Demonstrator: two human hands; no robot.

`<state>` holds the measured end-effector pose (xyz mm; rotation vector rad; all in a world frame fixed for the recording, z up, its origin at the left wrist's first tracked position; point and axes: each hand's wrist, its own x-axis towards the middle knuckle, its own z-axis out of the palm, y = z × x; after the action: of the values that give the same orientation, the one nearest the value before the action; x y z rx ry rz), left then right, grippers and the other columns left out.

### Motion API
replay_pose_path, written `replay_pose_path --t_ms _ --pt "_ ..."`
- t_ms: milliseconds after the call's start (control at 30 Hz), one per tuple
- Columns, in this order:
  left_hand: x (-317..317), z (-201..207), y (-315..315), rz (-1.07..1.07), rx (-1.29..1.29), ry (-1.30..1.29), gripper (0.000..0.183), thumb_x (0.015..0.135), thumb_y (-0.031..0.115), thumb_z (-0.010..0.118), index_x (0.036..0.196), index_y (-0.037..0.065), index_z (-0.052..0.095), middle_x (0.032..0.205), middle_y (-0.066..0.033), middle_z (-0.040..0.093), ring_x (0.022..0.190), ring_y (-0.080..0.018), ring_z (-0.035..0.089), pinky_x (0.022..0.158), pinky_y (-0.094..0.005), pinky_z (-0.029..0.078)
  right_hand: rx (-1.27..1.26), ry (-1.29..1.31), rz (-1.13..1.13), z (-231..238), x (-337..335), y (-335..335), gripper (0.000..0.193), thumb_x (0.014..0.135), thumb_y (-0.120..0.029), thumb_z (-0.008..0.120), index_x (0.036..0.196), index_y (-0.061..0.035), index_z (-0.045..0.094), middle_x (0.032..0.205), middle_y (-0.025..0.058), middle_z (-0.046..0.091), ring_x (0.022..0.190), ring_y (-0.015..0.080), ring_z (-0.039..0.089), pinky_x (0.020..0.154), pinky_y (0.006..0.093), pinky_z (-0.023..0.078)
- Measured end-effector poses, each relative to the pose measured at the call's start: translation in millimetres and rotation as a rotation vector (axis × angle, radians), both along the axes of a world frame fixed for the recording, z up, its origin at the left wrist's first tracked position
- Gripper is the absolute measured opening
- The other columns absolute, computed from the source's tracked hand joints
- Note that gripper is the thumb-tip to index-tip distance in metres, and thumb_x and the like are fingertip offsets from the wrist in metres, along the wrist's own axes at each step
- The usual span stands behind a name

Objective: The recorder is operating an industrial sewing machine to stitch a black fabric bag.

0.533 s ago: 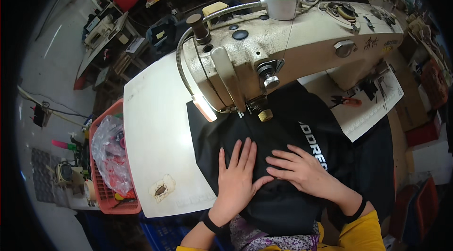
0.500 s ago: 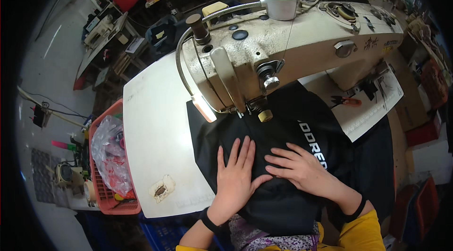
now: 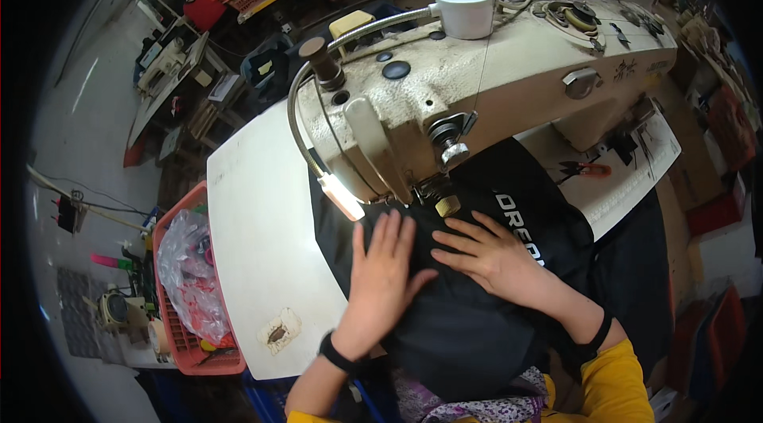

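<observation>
Black fabric point(image 3: 469, 327) with white lettering lies under the head of a cream sewing machine point(image 3: 509, 65) and hangs over the table's near edge. My left hand point(image 3: 381, 264) rests flat on it, fingers stretched toward the needle area and just short of the presser foot. Beside it, my right hand point(image 3: 497, 260) lies flat on the cloth too, fingers spread and pointing left, below the brass-coloured knob point(image 3: 447, 206). Neither hand grips anything. A lit lamp point(image 3: 342, 196) on a flexible neck shines next to the needle area. The needle itself is hard to make out.
The white sewing table point(image 3: 254, 264) extends to the left. Against its left edge stands a red plastic basket point(image 3: 171, 320) holding a clear plastic bag point(image 3: 187, 268). Orange-handled thread snips point(image 3: 588, 169) lie right of the fabric, beneath the machine arm. Another sewing machine point(image 3: 163, 53) stands far left.
Both hands have moved away from me toward the needle, the left also slightly leftward. The black fabric has shifted with them, its lettering partly farther under the machine arm.
</observation>
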<state>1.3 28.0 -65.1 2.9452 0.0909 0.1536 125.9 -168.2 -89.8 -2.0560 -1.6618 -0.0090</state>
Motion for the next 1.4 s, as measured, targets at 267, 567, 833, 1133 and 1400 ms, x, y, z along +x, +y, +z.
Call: replay_pose_path --t_ms 267,567,833,1133,1400 --pt "-24.5 12.5 -20.1 -0.086 -0.074 0.038 0.054 0.089 0.036 0.072 0.14 0.022 0.06 0.149 -0.0177 0.049 0.139 -0.0319 0.046 0.118 -0.0563 0.026 -0.027 0.002 -0.018 5.2 -7.3 -18.4 0.041 0.083 -0.013 0.07 0.123 -0.0176 0.069 0.14 0.0051 0.06 0.136 0.026 0.051 0.116 0.0523 0.035" --pt "-33.1 28.4 -26.6 -0.297 -0.363 0.047 0.026 0.088 0.029 0.074 0.102 0.007 0.072 0.107 -0.0074 0.066 0.108 -0.024 0.062 0.117 -0.0569 0.028 0.027 0.09 0.162 3.0 -11.6 -30.6 0.042 0.073 -0.001 0.063 0.115 -0.0065 0.069 0.137 0.0092 0.06 0.133 0.0271 0.053 0.114 0.0482 0.04" --pt "-57.8 49.0 -23.1 -0.089 -0.152 0.605 0.027 0.089 0.031 0.074 0.092 0.005 0.073 0.089 -0.0077 0.067 0.09 -0.0243 0.064 0.111 -0.048 0.039 -0.035 0.068 0.103 15.4 -25.1 -49.2 0.042 0.073 0.001 0.065 0.114 -0.0073 0.071 0.133 0.0058 0.064 0.132 0.0243 0.054 0.112 0.0475 0.041" --pt "-49.1 11.4 -35.7 -0.033 -0.082 0.117 0.067 0.083 0.05 0.073 0.144 0.027 0.056 0.156 -0.0102 0.042 0.144 -0.0387 0.036 0.108 -0.0729 0.028 -0.004 0.033 0.065 12.0 -16.3 -39.1 0.039 0.075 0.002 0.064 0.111 -0.0093 0.073 0.132 0.0044 0.065 0.132 0.0246 0.055 0.111 0.0496 0.042" --pt "-30.7 11.5 2.0 -0.058 -0.071 0.175 0.068 0.082 0.05 0.072 0.145 0.03 0.055 0.159 -0.0059 0.039 0.148 -0.0353 0.033 0.11 -0.0716 0.027 -0.028 -0.013 0.053 7.0 1.9 -14.4 0.042 0.075 0.001 0.065 0.113 -0.0139 0.075 0.134 0.0009 0.065 0.134 0.0242 0.053 0.114 0.048 0.04"
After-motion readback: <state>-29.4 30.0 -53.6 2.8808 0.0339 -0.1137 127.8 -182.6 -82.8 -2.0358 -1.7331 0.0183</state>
